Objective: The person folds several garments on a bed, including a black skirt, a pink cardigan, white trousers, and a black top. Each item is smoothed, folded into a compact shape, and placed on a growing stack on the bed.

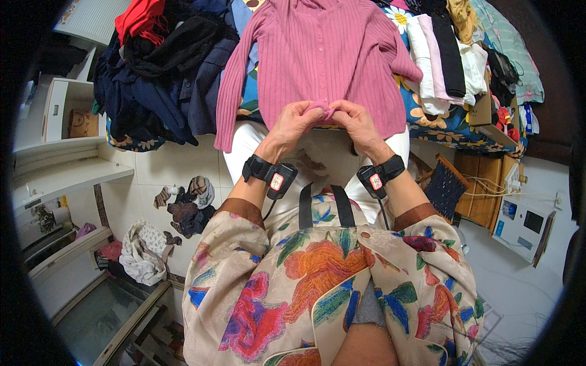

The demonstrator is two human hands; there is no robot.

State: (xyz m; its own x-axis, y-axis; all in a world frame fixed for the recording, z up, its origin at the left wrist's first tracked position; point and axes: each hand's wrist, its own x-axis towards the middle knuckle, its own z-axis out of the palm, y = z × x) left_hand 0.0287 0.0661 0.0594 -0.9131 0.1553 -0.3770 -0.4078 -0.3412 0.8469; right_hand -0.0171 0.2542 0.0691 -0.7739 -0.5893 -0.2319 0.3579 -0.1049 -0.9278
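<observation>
A pink ribbed knit cardigan lies spread front-up over the edge of a bed, its button row running down the middle. My left hand pinches the bottom hem just left of the button band. Close beside it, my right hand grips the same hem from the other side, the thumbs nearly meeting. Between the fingertips a bit of the knit is bunched, and the lowest button sits right above. One sleeve hangs down at the left; the other is bent at the right. Each wrist wears a strapped black device.
Dark clothes are heaped on the left of the bed, with a red fringed scarf on top. Folded garments and a cardboard box are at the right. Socks lie on the tiled floor beside white shelving.
</observation>
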